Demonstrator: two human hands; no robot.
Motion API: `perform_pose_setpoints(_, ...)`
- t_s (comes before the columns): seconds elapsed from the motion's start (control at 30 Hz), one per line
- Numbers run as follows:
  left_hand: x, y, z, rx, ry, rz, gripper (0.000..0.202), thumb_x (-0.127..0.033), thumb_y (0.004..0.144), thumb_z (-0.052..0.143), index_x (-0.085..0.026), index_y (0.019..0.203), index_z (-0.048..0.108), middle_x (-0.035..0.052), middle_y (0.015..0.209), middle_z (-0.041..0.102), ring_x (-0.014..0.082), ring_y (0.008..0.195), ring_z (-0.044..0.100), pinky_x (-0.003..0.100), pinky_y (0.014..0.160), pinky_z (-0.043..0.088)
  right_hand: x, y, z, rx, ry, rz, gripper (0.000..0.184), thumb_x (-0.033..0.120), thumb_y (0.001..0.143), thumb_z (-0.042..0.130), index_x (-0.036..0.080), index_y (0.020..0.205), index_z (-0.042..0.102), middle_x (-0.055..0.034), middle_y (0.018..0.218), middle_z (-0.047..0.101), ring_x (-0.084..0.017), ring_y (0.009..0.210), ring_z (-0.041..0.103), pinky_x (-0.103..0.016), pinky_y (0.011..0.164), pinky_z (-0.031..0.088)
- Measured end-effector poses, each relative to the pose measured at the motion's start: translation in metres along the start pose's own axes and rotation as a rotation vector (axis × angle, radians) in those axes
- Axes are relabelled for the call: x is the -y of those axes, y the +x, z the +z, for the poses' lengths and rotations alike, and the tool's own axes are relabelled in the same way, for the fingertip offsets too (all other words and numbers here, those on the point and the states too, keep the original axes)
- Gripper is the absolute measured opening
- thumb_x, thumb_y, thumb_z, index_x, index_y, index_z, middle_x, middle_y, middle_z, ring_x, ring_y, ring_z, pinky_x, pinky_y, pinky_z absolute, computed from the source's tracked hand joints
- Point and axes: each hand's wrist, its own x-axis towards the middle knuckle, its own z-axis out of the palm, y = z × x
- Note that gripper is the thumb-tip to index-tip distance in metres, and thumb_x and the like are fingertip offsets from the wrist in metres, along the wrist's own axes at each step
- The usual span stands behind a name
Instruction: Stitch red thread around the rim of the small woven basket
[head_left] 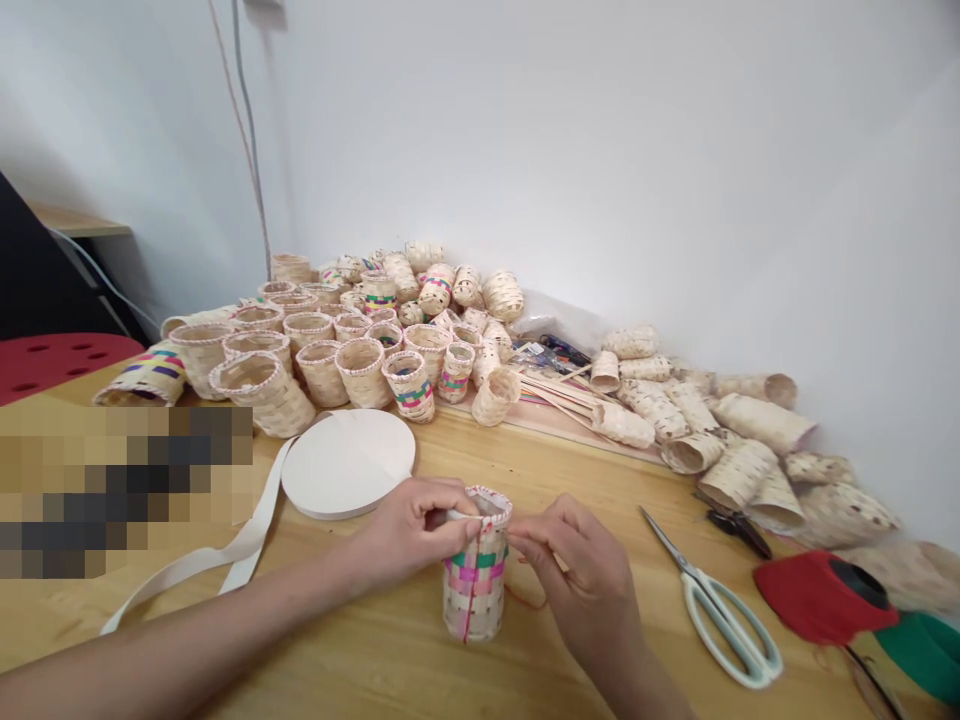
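Head view: woven basket (476, 585) upright on surface (390, 675), between hands. Left hand (420, 525) grip closed on rim; right hand (585, 580) pinches opposite rim. Risk: uneven pull tips basket; red thread (469, 612) could snag, loosening trim.

Wooden table (360, 670) across the lower view. Up at ten o'clock stands a crowd of woven baskets (330, 345), most rim-up, several with coloured bands, a few tipped over at the back. Just below them is a flat roll of white tape (349, 463), its loose end trailing off toward eight o'clock. At two o'clock, plain woven tubes (742, 440) lie heaped on their sides along the white wall. Between the two heaps are bamboo strips (559, 395). At four o'clock lie white-handled scissors (701, 590), with a red spool (817, 598) and a green spool (926, 650) just beyond. There's a red stool (52, 362) at nine o'clock.
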Motion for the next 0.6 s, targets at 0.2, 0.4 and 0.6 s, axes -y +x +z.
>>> perform_pose_setpoints(0.2,0.0010,0.0000,0.0001,-0.001,0.003,-0.008,0.022,-0.027,0.079,0.055,-0.010,0.067,0.065,0.0000,0.064,0.052,0.0100,0.058,0.043,0.020,0.053,0.031,-0.0033,-0.0003,-0.0018,0.014,-0.023,0.007,0.011,0.016,0.087,0.059,0.017,0.085,0.069,-0.0003,0.063,0.050,-0.011,0.057,0.049,-0.022,0.051,0.039)
perform_pose_setpoints(0.4,-0.0015,0.0005,-0.0003,0.009,0.021,0.006,0.025,-0.030,0.080,0.056,-0.011,0.067,0.065,0.0002,0.064,0.051,0.0104,0.059,0.045,0.020,0.053,0.032,-0.0001,0.0010,-0.0006,0.004,-0.056,0.000,0.013,0.019,0.087,0.058,0.018,0.085,0.071,-0.0003,0.061,0.051,-0.012,0.055,0.049,-0.022,0.050,0.038)
perform_pose_setpoints(0.6,-0.0023,0.0004,-0.0010,0.001,0.021,0.012,0.025,-0.030,0.080,0.056,-0.011,0.068,0.067,-0.0001,0.063,0.051,0.0103,0.059,0.044,0.020,0.053,0.032,0.0003,0.0015,-0.0010,0.012,-0.045,0.006,0.013,0.017,0.087,0.058,0.018,0.086,0.071,-0.0012,0.063,0.052,-0.012,0.057,0.051,-0.023,0.051,0.040)
